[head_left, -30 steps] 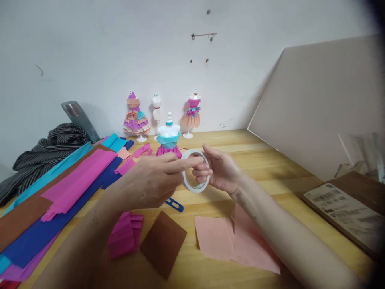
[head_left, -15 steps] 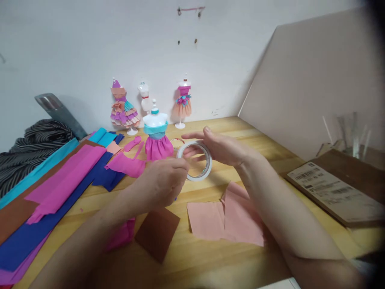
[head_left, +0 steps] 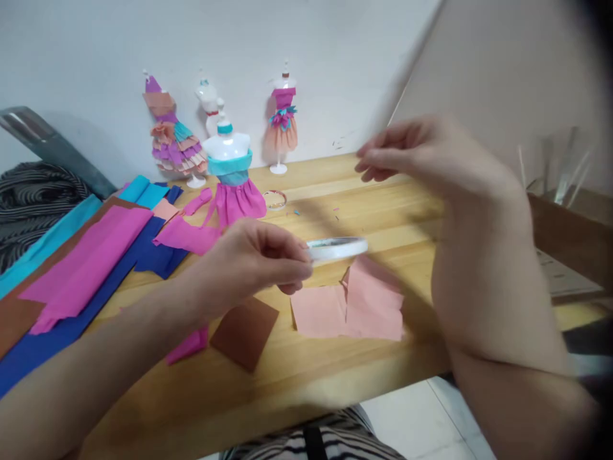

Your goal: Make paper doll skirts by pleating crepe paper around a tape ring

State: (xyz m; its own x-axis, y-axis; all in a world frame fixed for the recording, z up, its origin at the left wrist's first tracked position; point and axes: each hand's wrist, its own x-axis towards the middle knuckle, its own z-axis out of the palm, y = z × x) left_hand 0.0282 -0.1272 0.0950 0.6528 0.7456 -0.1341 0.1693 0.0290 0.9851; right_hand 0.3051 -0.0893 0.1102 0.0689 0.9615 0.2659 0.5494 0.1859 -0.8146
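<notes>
My left hand (head_left: pixel 268 259) pinches the near edge of a roll of white tape (head_left: pixel 341 249) between thumb and fingers, holding it almost flat above the table. My right hand (head_left: pixel 407 150) is raised at the right, apart from the roll. Its fingers are loosely bent and a little blurred, with nothing visible in them. Beneath the roll lie creased pieces of peach crepe paper (head_left: pixel 373 303). A brown square of paper (head_left: pixel 245 333) lies below my left hand. Behind that hand stands a small dress form (head_left: pixel 230 147) with a turquoise top and pink skirt.
Three more dress forms, one in a ruffled dress (head_left: pixel 177 140), stand by the wall. Coloured paper strips (head_left: pixel 96 255) and striped cloth (head_left: pixel 41 195) lie at the left. A bangle-like ring (head_left: pixel 276 200) sits behind the tape. A cardboard box (head_left: pixel 565 236) stands at the right.
My right hand has left the tape and swung up to the right. The roll has tipped from facing me to nearly flat, still in my left hand. The view has tilted downward.
</notes>
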